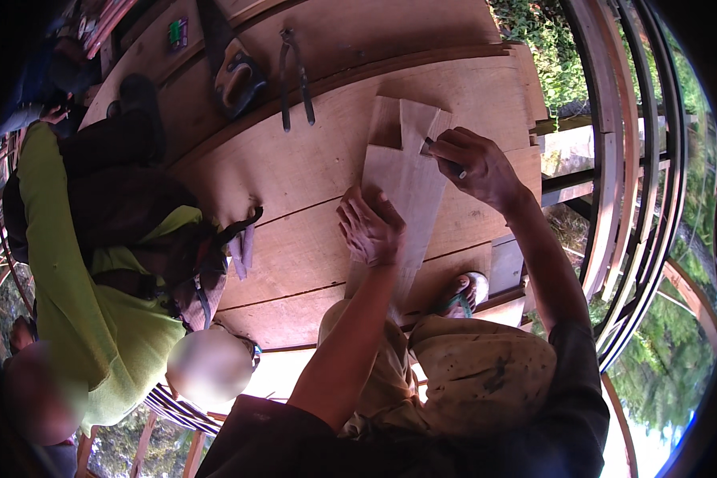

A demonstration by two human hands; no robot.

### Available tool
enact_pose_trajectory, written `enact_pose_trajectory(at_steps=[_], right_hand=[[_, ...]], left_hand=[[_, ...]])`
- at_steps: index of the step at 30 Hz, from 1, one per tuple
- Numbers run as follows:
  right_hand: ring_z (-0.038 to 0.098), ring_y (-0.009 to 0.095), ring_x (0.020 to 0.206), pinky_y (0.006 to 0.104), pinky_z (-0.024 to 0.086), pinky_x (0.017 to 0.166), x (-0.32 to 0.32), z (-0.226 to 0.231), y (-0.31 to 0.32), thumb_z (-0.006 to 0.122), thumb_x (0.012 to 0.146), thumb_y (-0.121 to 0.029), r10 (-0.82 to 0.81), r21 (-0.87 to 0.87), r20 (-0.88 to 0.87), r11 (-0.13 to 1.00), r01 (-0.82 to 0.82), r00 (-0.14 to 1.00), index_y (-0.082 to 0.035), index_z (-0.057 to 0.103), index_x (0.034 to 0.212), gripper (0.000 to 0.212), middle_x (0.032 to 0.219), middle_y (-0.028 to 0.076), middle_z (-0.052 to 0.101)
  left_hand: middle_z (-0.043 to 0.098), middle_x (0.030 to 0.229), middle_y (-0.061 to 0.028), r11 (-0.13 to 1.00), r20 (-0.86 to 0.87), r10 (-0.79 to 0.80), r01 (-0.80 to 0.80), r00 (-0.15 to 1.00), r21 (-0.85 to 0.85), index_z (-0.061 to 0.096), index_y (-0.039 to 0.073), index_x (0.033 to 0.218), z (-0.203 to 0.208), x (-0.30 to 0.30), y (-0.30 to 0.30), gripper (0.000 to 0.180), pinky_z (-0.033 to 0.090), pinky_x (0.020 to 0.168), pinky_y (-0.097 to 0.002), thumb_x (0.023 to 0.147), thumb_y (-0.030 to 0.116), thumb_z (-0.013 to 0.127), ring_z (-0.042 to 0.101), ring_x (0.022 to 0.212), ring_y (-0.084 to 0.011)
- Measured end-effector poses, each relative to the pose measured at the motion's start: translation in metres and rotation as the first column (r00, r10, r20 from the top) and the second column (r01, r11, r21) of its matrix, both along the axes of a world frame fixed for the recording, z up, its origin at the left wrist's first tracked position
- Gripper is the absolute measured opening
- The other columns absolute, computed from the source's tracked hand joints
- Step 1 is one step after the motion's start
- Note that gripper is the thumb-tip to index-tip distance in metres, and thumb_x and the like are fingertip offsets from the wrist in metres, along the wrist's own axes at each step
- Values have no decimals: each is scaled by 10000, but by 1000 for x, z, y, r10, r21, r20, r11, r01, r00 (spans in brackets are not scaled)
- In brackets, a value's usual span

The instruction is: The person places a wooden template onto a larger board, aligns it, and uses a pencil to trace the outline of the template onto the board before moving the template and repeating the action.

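Observation:
A long pale wooden board [402, 187] lies over the planks in front of me, its far end cut into a stepped shape with a narrow tongue. My left hand [372, 227] lies on the board's left side, thumb on the face and fingers bent at the edge. At the far right edge my right hand [476, 166] is closed around a thin dark pen-like tool [463, 174]. Its dark tip touches or nearly touches the wood beside the tongue; the fingers cover most of it.
Beyond the board, pincers [295, 80] and a handsaw [237, 78] rest on wide planks [295, 163]. A small green and purple item [178, 33] lies farther back. Someone in a green shirt [95, 319] sits close on my left. Wooden rails [605, 159] stand on the right.

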State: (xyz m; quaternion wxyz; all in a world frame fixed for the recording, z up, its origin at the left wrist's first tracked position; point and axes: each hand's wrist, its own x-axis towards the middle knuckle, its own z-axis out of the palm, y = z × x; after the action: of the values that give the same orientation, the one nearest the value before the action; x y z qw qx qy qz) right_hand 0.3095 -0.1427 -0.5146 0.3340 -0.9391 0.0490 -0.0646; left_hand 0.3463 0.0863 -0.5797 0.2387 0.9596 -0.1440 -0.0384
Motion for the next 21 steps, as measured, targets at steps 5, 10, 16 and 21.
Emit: enact_pose_trajectory(at_steps=[5,10,16,21], right_hand=[[700,319,823,434,604,725,-5,-16,-66,730,875,17,-184,-97,-16,979,182,983,-47,676,1078,220,896,105,671],[768,241,892,339,603,787,-8,11,-72,720,926,39,-469,79,151,883,463,870,-27,731,1078,167,990,118,737],[723,258,855,353,585,762,-49,18,-23,730,975,10,-568,46,183,820,571,802,19,716,1015,44,971,135,719],[663,322,852,412,544,728,-97,8,37,616,1039,-29,-578,210,86,807,552,812,48,655,942,130,945,149,629]], left_hand=[[619,1213,-206,1000,33,-21,21,999,-5,548,27,1305,-4,-10,-5,430,484,919,-555,1045,370,561,604,1101,-430],[620,1236,-210,1000,-28,4,-3,1000,10,544,25,1319,-3,-14,-5,434,482,925,-557,1031,347,584,596,1136,-431],[606,1301,-219,995,-154,35,-49,987,-91,534,16,1371,16,4,-3,492,464,1020,-533,1011,342,609,573,1195,-427],[609,1346,-185,995,-167,-5,-11,986,-95,545,40,1395,11,7,20,521,489,1035,-493,986,349,645,584,1233,-379]])
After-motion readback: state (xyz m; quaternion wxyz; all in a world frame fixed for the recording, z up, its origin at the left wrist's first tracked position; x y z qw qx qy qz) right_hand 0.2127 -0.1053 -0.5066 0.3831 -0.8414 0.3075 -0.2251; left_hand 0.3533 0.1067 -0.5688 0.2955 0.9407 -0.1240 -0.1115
